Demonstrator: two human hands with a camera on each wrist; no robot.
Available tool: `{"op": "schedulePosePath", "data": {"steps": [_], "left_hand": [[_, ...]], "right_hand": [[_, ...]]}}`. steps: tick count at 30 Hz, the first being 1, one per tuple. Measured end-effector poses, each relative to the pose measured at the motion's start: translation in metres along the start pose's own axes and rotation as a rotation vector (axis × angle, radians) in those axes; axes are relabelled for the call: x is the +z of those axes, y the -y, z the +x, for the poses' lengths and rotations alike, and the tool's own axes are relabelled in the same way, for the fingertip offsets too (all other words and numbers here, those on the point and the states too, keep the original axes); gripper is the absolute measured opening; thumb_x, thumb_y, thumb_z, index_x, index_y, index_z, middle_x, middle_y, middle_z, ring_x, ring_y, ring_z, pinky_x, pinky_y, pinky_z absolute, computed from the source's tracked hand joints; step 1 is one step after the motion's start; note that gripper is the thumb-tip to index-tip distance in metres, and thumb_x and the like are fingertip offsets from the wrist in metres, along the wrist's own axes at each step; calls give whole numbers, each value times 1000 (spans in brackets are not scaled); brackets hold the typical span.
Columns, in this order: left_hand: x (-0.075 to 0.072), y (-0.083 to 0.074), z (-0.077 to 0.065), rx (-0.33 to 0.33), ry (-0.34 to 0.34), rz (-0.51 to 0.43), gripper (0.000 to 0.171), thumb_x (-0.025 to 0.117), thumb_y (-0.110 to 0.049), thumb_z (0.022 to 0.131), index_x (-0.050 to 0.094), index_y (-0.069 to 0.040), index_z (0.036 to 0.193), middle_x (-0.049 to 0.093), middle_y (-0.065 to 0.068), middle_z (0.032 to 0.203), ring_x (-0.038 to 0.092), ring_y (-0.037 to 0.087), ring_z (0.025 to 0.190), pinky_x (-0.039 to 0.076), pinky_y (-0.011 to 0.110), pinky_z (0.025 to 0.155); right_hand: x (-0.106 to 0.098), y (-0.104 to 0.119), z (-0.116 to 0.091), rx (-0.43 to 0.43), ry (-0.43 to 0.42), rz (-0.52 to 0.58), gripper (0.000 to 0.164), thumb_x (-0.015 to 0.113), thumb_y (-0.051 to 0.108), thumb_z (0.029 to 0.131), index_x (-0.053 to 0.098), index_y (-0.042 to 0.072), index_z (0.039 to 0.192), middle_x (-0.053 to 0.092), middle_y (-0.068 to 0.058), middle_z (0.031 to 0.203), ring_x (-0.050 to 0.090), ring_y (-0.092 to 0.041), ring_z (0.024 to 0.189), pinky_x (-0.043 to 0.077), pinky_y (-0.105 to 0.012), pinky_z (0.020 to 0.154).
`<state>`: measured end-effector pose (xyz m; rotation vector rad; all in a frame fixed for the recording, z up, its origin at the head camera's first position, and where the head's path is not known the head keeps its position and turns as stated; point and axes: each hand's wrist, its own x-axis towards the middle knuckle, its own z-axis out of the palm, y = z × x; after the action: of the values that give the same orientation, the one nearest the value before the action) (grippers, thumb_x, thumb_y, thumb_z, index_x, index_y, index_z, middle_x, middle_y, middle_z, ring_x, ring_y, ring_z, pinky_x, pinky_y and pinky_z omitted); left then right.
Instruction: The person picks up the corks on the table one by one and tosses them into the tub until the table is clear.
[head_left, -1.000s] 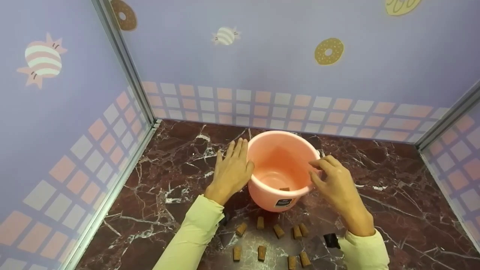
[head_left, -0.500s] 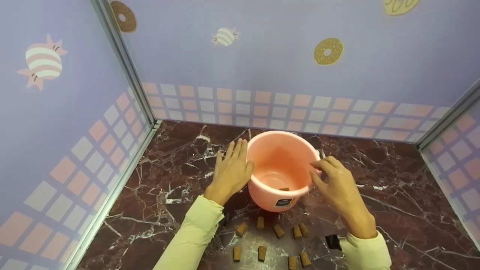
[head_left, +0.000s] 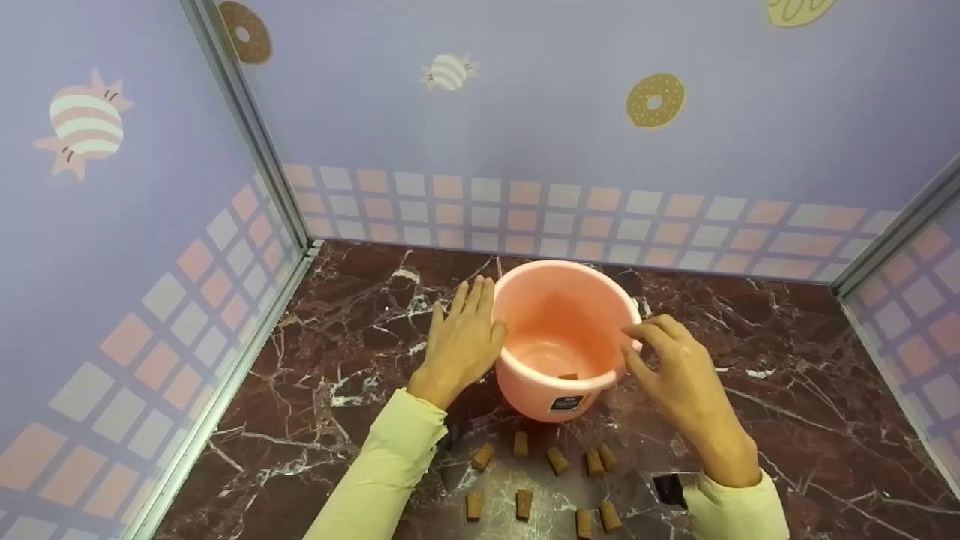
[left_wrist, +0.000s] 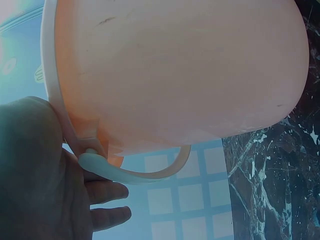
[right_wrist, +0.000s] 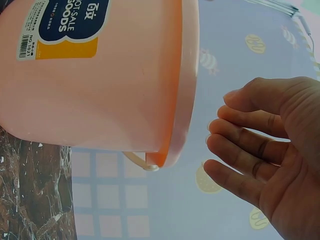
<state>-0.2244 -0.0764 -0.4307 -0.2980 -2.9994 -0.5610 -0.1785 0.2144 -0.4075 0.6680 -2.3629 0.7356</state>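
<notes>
A pink plastic bucket (head_left: 555,405) stands upright on the marble-patterned surface, and one brown cork (head_left: 568,376) shows at its bottom. My left hand (head_left: 463,341) lies along the left rim with straight fingers, the thumb side right at the edge. In the left wrist view the pale bucket handle (left_wrist: 135,177) hangs down behind the bucket, close to those fingers. My right hand (head_left: 679,367) hovers at the right rim, fingers loosely bent and nothing between them. The right wrist view has its fingertips apart from the rim (right_wrist: 187,90). Several tapered corks (head_left: 557,461) lie in front of the bucket.
A purple wall (head_left: 540,135) with candy and doughnut prints rises behind the bucket. Side panels (head_left: 112,247) enclose the surface at left and right. A small black piece (head_left: 669,489) shows beside the right sleeve.
My right hand and forearm have drifted slightly to the right and toward me. The left hand, the bucket and the corks stay as they were.
</notes>
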Motion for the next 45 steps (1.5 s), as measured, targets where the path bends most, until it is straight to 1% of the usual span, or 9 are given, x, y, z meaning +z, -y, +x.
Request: {"op": "schedulePosePath", "data": {"steps": [5, 12, 19, 30, 36, 41, 45], "left_hand": [[0, 0, 0, -5, 6, -7, 68, 38, -38, 112, 18, -6, 169, 17, 9, 175, 14, 32, 161, 7, 63, 128], [0, 1, -1, -1, 3, -8, 69, 35, -39, 111, 18, -6, 169, 17, 9, 175, 14, 31, 162, 8, 64, 128], [-1, 0, 0, -1, -1, -18, 69, 38, -37, 111, 19, -5, 169, 18, 10, 175, 14, 32, 161, 8, 64, 128], [-2, -1, 0, 0, 6, -12, 69, 35, -39, 111, 18, -6, 169, 17, 10, 175, 14, 32, 161, 9, 64, 128], [-1, 0, -1, 3, -4, -6, 69, 34, -40, 111, 19, -6, 169, 19, 10, 175, 15, 32, 161, 11, 64, 127], [0, 0, -1, 2, -4, -19, 69, 33, -40, 110, 19, -6, 169, 18, 9, 175, 15, 31, 161, 10, 63, 128], [0, 0, -1, 1, -1, -25, 70, 33, -40, 110, 19, -6, 169, 17, 9, 175, 14, 31, 161, 9, 62, 128]], "right_hand": [[0, 1, -3, -5, -2, 0, 24, 84, -9, 82, 76, -7, 105, 69, -13, 98, 64, -26, 84, 58, -41, 70], [0, 3, -7, -10, -2, 4, 26, 84, -11, 81, 77, -6, 106, 68, -11, 98, 63, -20, 82, 58, -35, 66], [-1, 2, -9, -10, -3, 6, 26, 86, -9, 81, 77, -5, 106, 68, -11, 97, 65, -21, 83, 57, -38, 66], [-3, 3, -17, 35, 13, 13, 25, 87, -6, 82, 77, -3, 106, 69, -9, 100, 68, -22, 87, 60, -42, 71], [-4, 3, -21, 37, 5, 7, 24, 87, -6, 83, 78, -3, 105, 70, -10, 99, 68, -24, 88, 61, -43, 74], [-6, 2, -26, 37, -1, 7, 27, 88, -6, 81, 77, -3, 105, 70, -9, 99, 69, -24, 88, 61, -44, 77], [-7, 1, -29, 42, -3, -3, 28, 89, -7, 80, 77, -3, 105, 70, -9, 99, 70, -25, 88, 62, -45, 76]]}}
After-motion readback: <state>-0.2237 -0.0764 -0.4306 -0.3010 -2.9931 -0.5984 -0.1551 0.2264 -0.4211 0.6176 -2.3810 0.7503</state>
